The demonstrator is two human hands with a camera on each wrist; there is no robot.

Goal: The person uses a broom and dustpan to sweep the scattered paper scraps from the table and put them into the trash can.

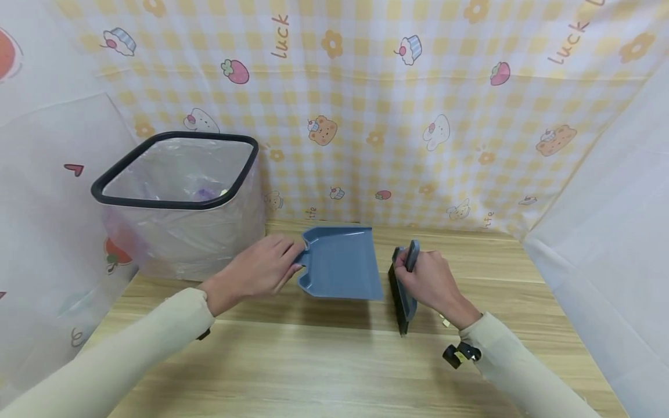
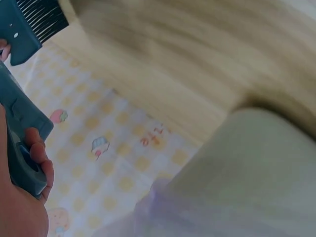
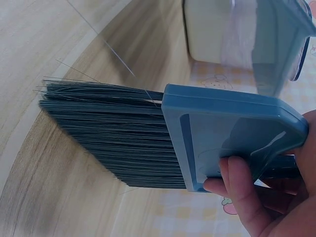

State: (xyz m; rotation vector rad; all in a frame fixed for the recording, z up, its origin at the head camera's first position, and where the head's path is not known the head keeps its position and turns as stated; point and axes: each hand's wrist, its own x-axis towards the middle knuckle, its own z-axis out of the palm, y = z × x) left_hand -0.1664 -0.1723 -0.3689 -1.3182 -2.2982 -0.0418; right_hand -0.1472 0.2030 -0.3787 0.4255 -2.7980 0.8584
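Observation:
A blue-grey dustpan (image 1: 342, 264) is held level over the wooden table, its flat lip facing right. My left hand (image 1: 263, 264) grips its short handle; in the left wrist view the fingers (image 2: 37, 148) curl round that handle. To the right, my right hand (image 1: 425, 276) holds a hand brush (image 3: 232, 133) of the same blue, with dark bristles (image 3: 113, 133) pointing down toward the tabletop. Brush and dustpan lip stand a short gap apart. Small pale yellow scraps (image 1: 445, 321) lie on the table by the right wrist, partly hidden behind it.
At the back left stands a bin (image 1: 183, 241) with a black rim and a clear bag liner; something purple (image 1: 205, 194) lies inside. A yellow checked cloth (image 1: 366, 116) hangs along the back, with white sheets (image 1: 601, 220) at the sides. The wooden table (image 1: 313, 371) extends toward me.

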